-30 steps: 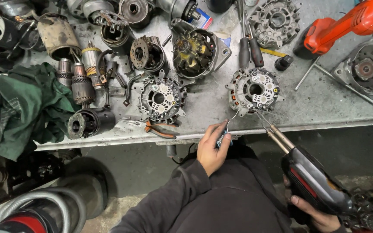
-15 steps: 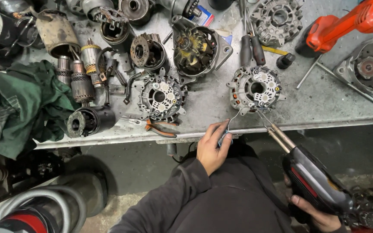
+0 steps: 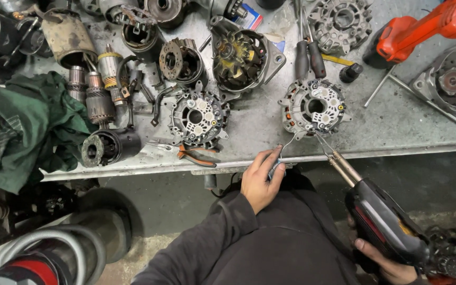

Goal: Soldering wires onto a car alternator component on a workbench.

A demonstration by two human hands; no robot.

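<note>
Little had shifted since the earlier frames: the left hand had crept slightly nearer the bench edge, while the soldering gun kept its tip at the same spot. Going from the left, a crumpled green rag lay on the metal workbench, with starter armatures and a dark cylindrical housing beside it. Further along sat a spare rectifier plate, with orange-handled pliers just below it at the bench edge. The left hand's fingers were pinched together on a thin length of solder wire, feeding it up toward the lower rim of the alternator rectifier, which lay flat near the bench's front edge. The gun's slim tip met that same rim just beside the wire's end. The right hand was wrapped tight round the gun's black grip, low at the frame's corner. An orange power drill rested at the far right. Judging by this, a joint on the rectifier's lower edge was being soldered; the next move would call for holding wire and tip steady on the terminal until the solder flowed, then drawing the wire away first.
</note>
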